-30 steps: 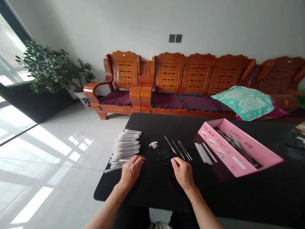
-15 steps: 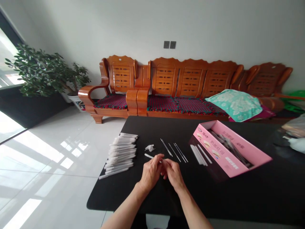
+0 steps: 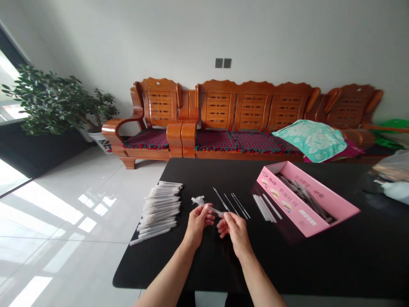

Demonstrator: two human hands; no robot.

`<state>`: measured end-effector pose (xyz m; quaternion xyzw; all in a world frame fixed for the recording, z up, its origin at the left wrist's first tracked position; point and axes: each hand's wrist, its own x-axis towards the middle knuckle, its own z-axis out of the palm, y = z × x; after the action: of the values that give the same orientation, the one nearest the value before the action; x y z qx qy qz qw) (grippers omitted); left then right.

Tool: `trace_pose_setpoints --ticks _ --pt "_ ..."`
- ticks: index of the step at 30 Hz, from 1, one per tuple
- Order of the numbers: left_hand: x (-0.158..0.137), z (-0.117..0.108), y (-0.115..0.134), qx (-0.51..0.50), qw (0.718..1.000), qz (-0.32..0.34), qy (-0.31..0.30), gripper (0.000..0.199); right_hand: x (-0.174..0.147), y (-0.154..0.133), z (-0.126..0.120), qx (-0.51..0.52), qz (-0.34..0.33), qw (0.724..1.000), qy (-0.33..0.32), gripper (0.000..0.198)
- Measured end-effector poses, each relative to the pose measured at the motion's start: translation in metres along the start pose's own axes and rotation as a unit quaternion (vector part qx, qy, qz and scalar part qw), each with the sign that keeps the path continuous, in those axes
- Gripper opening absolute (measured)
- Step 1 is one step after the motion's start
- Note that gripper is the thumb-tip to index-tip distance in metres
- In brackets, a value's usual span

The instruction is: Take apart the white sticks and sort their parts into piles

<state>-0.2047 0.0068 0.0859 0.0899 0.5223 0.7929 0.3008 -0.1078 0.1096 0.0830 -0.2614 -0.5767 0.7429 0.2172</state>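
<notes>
- Room: a grey-walled space with a carved wooden sofa (image 3: 220, 104) beyond the black table (image 3: 287, 268), your working surface.
- Left hand (image 3: 196, 224): thumb and fingers pinched on a slender pale tube (image 3: 215, 210), lifted above the table.
- Right hand (image 3: 235, 230): fingertips closed on the tube's right end, remaining fingers loosely curled.
- Tube: spans the gap between your hands, its far end jutting past your left fingers; the two-point hold probably keeps it steady and aligned. Whether anything sits inside it, you cannot tell.
- Small white pieces (image 3: 201, 198): a little heap just past your left hand, partly behind the tube's end.
- Thin rods (image 3: 241, 206): spread beyond your right hand, seemingly spaced for easy picking.
- White tubes (image 3: 263, 208): a short group to the rods' right.
- Stacked tubes (image 3: 162, 209): a long row left of your left hand, roughly parallel, apparently to keep them orderly.
- Pink box (image 3: 281, 195): open-topped, farthest right of these, holding dark sticks (image 3: 305, 194).
</notes>
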Motion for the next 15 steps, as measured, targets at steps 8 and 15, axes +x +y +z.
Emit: trace_pose_setpoints --ticks 8,15 --pt "0.011 0.009 0.005 -0.039 0.999 0.007 -0.013 0.043 -0.004 -0.008 0.003 0.016 0.04 0.997 -0.06 0.054" --pt "0.014 0.006 0.007 -0.038 0.999 -0.002 -0.02 0.041 -0.006 -0.013 -0.001 0.033 0.023 0.995 -0.094 0.042"
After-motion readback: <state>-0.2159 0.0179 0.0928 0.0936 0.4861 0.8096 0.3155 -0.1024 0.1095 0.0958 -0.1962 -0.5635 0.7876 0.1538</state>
